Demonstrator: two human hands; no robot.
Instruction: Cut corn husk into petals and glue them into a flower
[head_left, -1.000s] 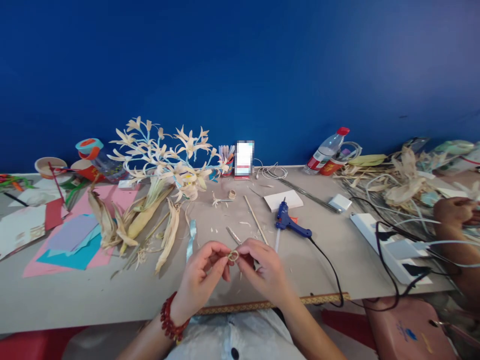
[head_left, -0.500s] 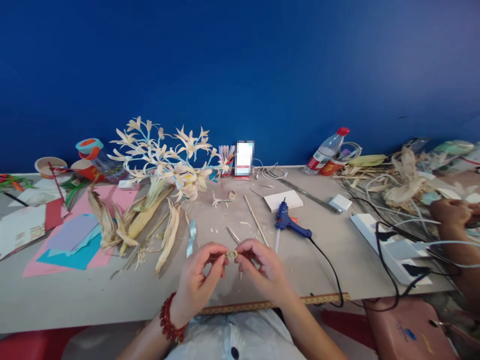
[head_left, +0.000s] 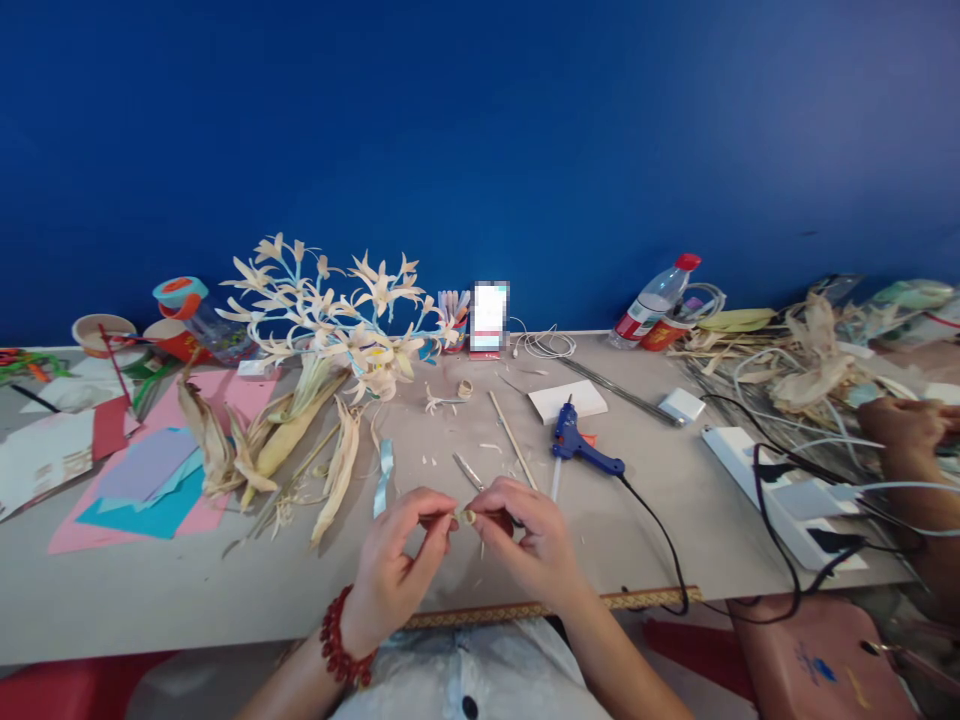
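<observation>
Between my fingertips, just above the near part of the table, is a small pale curled strip (head_left: 469, 516) that looks like corn husk. My left hand (head_left: 409, 545), with a red bead bracelet (head_left: 341, 640) on its wrist, pinches one side of it. My right hand (head_left: 525, 530) pinches the other side. Beyond my hands lie a scissors-like metal tool (head_left: 469, 470), partly hidden by my right hand, and a thin pale stick (head_left: 514, 440). A small husk ring (head_left: 465, 388) and a little husk flower (head_left: 435, 400) rest farther back.
A blue glue gun (head_left: 577, 440) leans on a white box (head_left: 581, 400), its black cord crossing the table edge. Husk flowers on a branch (head_left: 352, 330) and corn husks (head_left: 300, 440) stand left. Right are a power strip (head_left: 772, 500) and another person's hand (head_left: 904, 425).
The curled strip has turned slightly and sits a little lower between my fingers. My hands have barely shifted, and the things on the table stay as they were.
</observation>
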